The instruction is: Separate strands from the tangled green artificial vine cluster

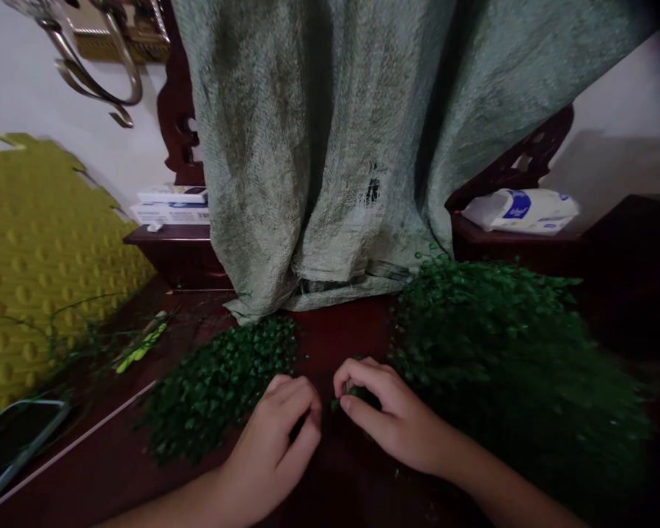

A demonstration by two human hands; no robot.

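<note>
Beside left hand: small leafy heap | right hand: large heap

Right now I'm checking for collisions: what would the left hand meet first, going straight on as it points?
The left hand would probably meet the right hand first, above the dark red tabletop, though depth is unclear.

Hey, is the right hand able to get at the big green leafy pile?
Probably yes: the right hand is close beside the big green leafy pile, and nothing visible stands between them.
</note>
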